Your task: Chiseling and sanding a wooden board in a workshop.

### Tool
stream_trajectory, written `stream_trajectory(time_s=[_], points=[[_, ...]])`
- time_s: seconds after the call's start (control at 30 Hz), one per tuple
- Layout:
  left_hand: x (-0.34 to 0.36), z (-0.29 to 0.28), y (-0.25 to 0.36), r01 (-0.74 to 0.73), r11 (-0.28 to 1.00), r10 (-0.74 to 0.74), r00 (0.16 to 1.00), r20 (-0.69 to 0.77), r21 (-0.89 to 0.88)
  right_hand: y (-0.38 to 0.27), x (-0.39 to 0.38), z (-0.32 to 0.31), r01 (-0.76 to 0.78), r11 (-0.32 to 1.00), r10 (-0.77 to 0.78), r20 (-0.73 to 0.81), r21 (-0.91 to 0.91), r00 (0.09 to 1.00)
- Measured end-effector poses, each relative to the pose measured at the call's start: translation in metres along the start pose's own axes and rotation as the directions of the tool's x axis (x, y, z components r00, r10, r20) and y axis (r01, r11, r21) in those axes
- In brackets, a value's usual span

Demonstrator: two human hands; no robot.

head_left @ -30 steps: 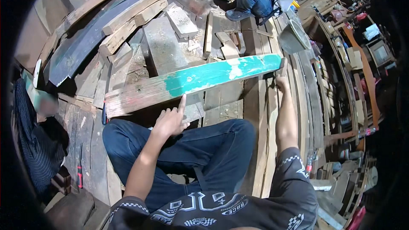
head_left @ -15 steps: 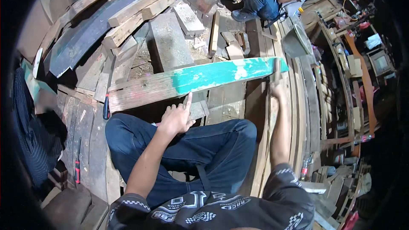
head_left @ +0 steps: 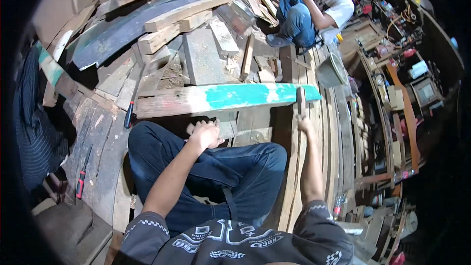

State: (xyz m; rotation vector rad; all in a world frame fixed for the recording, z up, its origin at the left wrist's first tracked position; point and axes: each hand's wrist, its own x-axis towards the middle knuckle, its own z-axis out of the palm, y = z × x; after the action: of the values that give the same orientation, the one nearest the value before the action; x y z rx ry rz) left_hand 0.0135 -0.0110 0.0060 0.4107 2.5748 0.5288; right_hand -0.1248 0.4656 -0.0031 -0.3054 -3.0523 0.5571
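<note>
A long board [head_left: 235, 95], part bare weathered wood and part flaking turquoise paint, lies crosswise in front of my crossed legs. My right hand [head_left: 305, 123] grips a short, narrow bar [head_left: 301, 100] that lies across the painted right end. Below the board's middle, my left hand [head_left: 206, 133] has curled fingers near a greyish wood piece [head_left: 226, 125]; what they hold is unclear. A screwdriver [head_left: 129, 114] with a dark blue handle is beside the board's left end, and a red-handled one [head_left: 80, 184] lies farther down at left.
Scrap planks and offcuts [head_left: 203, 56] pile up beyond the board. A person [head_left: 316, 12] sits at the top right near a bucket [head_left: 327, 71]. Long timbers [head_left: 324, 142] run along my right. Cluttered shelving [head_left: 392, 98] stands farther right. Dark striped cloth [head_left: 37, 132] lies at left.
My left hand's pointing finger has left the board's edge and curled in below it. My right hand and its bar have moved slightly left along the painted end. The view has shifted.
</note>
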Motion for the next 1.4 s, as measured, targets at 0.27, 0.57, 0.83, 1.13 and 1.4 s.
stream_trajectory(time_s=[0.27,0.57,0.83,1.13,1.4], points=[[-0.009,0.004,-0.021,0.029,0.999,-0.030,0.998,-0.058,-0.014,-0.107,-0.044,-0.021,0.072,0.994,-0.036,0.360,-0.088,0.932],[-0.006,0.001,-0.025,0.080,0.997,-0.080,0.996,-0.026,-0.017,-0.131,-0.076,-0.026,-0.070,0.995,0.091,0.407,-0.066,0.909],[0.011,0.010,-0.015,0.030,0.999,-0.031,0.999,-0.036,-0.021,-0.100,-0.073,-0.018,0.188,0.982,-0.174,0.405,0.005,0.897],[0.007,0.006,-0.012,0.042,0.999,-0.043,0.998,-0.037,-0.030,-0.126,-0.098,-0.005,0.280,0.954,-0.232,0.334,-0.103,0.914],[0.017,0.021,-0.020,0.047,0.998,-0.049,0.996,-0.068,-0.028,-0.159,-0.118,0.005,0.312,0.948,-0.261,0.411,-0.063,0.873]])
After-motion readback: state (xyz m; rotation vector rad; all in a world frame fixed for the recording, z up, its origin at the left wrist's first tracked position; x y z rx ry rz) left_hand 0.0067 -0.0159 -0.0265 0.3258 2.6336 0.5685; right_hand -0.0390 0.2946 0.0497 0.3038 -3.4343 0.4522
